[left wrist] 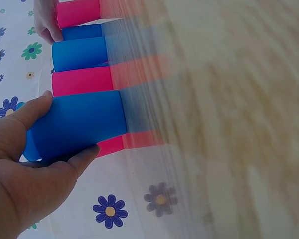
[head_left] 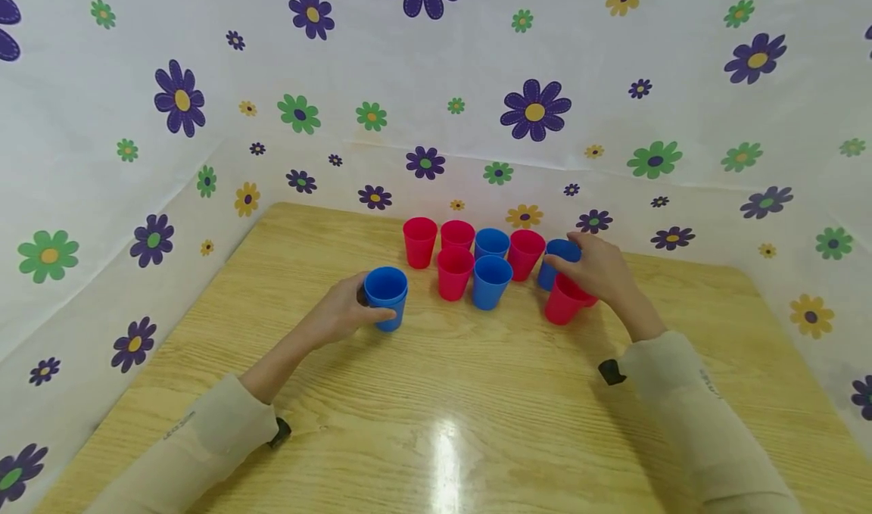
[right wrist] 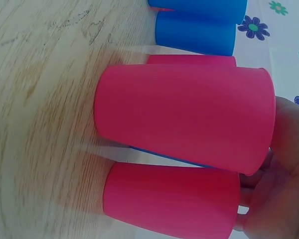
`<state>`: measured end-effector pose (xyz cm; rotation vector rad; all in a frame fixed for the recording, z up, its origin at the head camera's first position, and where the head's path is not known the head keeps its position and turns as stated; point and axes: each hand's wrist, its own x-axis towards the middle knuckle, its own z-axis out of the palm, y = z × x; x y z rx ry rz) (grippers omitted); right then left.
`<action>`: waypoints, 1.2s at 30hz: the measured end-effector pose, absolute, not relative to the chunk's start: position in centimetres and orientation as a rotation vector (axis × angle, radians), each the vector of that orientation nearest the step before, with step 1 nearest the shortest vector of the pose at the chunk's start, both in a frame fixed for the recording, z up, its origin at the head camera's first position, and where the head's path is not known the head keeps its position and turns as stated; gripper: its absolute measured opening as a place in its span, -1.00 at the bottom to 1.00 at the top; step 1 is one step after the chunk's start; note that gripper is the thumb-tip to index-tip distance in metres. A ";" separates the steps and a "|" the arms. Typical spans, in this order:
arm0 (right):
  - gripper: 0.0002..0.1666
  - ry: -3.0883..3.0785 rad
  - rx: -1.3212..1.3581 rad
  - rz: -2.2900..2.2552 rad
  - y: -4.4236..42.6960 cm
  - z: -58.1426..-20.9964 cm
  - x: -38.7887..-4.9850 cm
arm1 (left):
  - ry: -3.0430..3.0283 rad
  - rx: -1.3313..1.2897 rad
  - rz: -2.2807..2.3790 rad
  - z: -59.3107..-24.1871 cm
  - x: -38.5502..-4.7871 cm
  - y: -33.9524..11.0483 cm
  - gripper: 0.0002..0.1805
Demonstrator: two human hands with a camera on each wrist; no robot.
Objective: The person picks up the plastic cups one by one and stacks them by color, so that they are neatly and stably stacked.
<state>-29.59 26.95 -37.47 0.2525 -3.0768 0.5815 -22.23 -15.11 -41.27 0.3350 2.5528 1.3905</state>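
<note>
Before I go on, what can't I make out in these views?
Head: most of the rightmost red cup, hidden by its red neighbour.
Right wrist: any contact between the right hand and the blue cup beneath it, hidden by those red cups.
Left wrist: the right hand's remainder, cut off at the top edge; the table's grain, blurred.

So the wood-grain table (head_left: pixel 354 423) is catching some glare (head_left: pixel 446 461) up front. Four red cups (head_left: pixel 420 245) and two blue cups (head_left: pixel 490 285) are standing bunched along the back, another blue cup (head_left: pixel 548 276) plus a couple reds (head_left: pixel 563 302) are sitting to the right, and a blue stack (head_left: pixel 387 296) is standing off left.
</note>
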 end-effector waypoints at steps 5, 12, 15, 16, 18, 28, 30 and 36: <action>-0.10 -3.089 0.243 0.581 26.9 -37.5 -29.6 | 2.553 0.341 1.386 -41.1 -22.1 -15.1 -0.24; -0.13 -3.105 0.242 0.598 26.8 -37.5 -29.9 | 2.556 0.343 1.385 -41.0 -22.2 -15.2 -0.24; -0.14 -3.105 0.248 0.599 26.9 -37.5 -30.0 | 2.561 0.346 1.381 -41.1 -22.3 -15.1 -0.24; -0.14 -3.105 0.250 0.597 26.9 -37.5 -30.0 | 2.560 0.346 1.380 -41.1 -22.3 -15.1 -0.24; -0.14 -3.104 0.247 0.598 27.0 -37.5 -30.0 | 2.558 0.346 1.380 -41.1 -22.3 -15.1 -0.24; -0.13 -2.989 0.234 0.722 27.2 -36.8 -29.3 | 2.565 0.346 1.373 -41.2 -22.3 -15.1 -0.24; -0.13 -2.957 0.236 0.751 27.1 -36.5 -29.0 | 2.566 0.347 1.373 -41.2 -22.3 -15.1 -0.24; -0.14 -2.881 0.242 0.789 26.8 -35.8 -28.3 | 2.568 0.335 1.361 -41.2 -22.2 -15.2 -0.24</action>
